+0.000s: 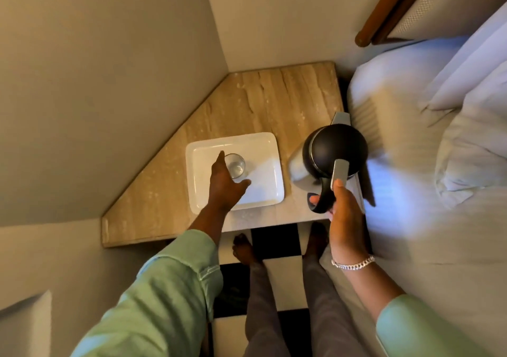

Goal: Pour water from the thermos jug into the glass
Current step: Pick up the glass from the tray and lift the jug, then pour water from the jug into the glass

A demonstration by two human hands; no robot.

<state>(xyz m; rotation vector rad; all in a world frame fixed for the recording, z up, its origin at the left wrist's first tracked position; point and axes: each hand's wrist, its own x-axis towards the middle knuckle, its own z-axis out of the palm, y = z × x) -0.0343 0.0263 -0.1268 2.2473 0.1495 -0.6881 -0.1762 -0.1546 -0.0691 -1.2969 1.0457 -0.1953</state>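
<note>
Jug (333,150) gripped near table edge (274,223), left hand (223,183) beside glass (235,165)

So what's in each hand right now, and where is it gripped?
The right hand holds the thermos jug by its black handle. The left hand is at the glass on the white tray; a closed grip cannot be told.

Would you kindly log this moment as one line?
left hand: at glass on tray | right hand: grips jug handle | pouring: not started

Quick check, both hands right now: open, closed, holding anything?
Left hand: open, fingers spread at the glass on the white tray, not gripping it.
Right hand: closed on the thermos jug handle.
</note>
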